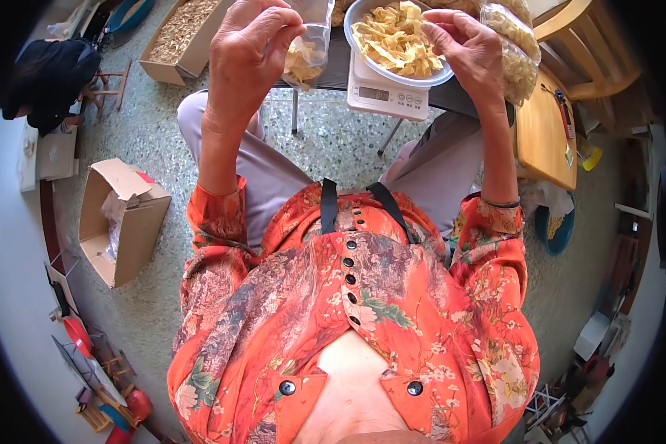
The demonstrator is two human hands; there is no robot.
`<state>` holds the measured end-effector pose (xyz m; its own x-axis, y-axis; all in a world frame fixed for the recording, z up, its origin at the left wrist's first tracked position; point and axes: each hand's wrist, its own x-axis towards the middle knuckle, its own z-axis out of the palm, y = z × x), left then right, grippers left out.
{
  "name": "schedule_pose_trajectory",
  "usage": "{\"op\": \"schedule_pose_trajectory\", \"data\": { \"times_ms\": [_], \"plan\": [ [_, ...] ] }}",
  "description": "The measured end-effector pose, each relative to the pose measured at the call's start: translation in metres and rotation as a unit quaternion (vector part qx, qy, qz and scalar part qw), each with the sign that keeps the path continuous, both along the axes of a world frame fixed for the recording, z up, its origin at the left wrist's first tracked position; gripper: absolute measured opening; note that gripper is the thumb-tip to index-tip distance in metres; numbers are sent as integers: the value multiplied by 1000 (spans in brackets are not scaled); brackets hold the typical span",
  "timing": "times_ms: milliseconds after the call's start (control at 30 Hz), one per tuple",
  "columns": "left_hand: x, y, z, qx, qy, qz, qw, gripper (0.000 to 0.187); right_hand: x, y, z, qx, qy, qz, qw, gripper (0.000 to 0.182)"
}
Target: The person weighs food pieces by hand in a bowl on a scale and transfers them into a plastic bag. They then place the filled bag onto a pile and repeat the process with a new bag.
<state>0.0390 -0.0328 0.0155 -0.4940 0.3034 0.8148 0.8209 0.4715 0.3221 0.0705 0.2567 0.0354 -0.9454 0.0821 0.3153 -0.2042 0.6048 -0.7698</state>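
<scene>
A clear bowl (360, 16) full of pale yellow dried pieces (396, 37) sits on a white digital scale (388, 98) at the top. My right hand (466, 52) is at the bowl's right rim, fingers bent and fingertips at the pieces; whether it grips one is too small to tell. At the upper left, my left hand (255, 52) is closed in a pinch beside a clear plastic bag (307, 55) with some of the same pieces inside. What its fingertips hold, if anything, I cannot make out.
Filled clear bags (514, 44) are stacked right of the bowl. Beyond them are a wooden chair (592, 44) and a wooden surface (544, 137) with tools. An open cardboard box (126, 218) stands on the floor at left. A person in dark clothes (52, 85) is at the far left.
</scene>
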Motion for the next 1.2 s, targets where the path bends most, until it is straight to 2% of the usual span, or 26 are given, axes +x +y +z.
{"op": "schedule_pose_trajectory", "data": {
  "times_ms": [33,67,133,267,333,400,433,467,567,600,667,733,800,833,933,1000,1067,1100,1133,1200],
  "plan": [
    [0,0,1,-2,2,-2,1000,14,-4,0,-5,-70,26,17,997,13],
    [1,0,1,-4,3,-3,1000,14,-4,-1,-3,-70,24,17,997,13],
    [-1,0,-1,-3,7,-9,1000,15,-3,-12,10,-144,49,12,988,10],
    [0,6,-1,1,-2,-11,1000,14,-3,-41,32,-195,102,38,975,10],
    [3,14,-1,3,-4,-5,1000,15,-4,-63,39,-180,93,24,979,9],
    [5,14,-3,4,-4,4,1000,16,-10,-82,38,-166,131,73,975,9],
    [4,13,-5,-1,1,5,1000,16,-13,-86,39,-120,105,59,985,12],
    [0,12,-5,-5,13,8,1000,17,-12,-93,41,-55,132,38,989,14],
    [-1,13,-4,23,13,1,1000,13,-20,-94,35,18,158,70,985,13],
    [-2,11,-3,24,19,-3,1000,13,-24,-93,32,19,164,76,983,13],
    [-1,10,-2,30,22,1,999,13,-32,-89,24,-11,82,123,989,22],
    [-1,10,-2,34,24,3,999,13,-35,-88,21,0,117,141,983,20],
    [-2,10,-3,36,18,2,999,14,-35,-86,21,-87,95,148,981,18],
    [-2,9,-3,37,18,2,999,14,-34,-81,23,-70,127,140,979,18],
    [-2,7,-6,48,3,1,999,15,-36,-56,21,-143,166,99,971,17],
    [-4,3,-7,56,12,9,998,16,-29,-30,20,-97,139,74,983,18],
    [-4,0,-7,53,7,12,998,17,-27,-4,7,49,44,120,991,18],
    [-3,-1,-7,55,6,18,998,17,-25,-4,1,48,50,142,987,21],
    [-4,-1,-7,56,6,25,998,17,-18,1,-2,94,-1,126,988,27],
    [-3,1,-8,58,2,23,998,17,-14,3,-8,185,31,114,976,31]
  ]
}}
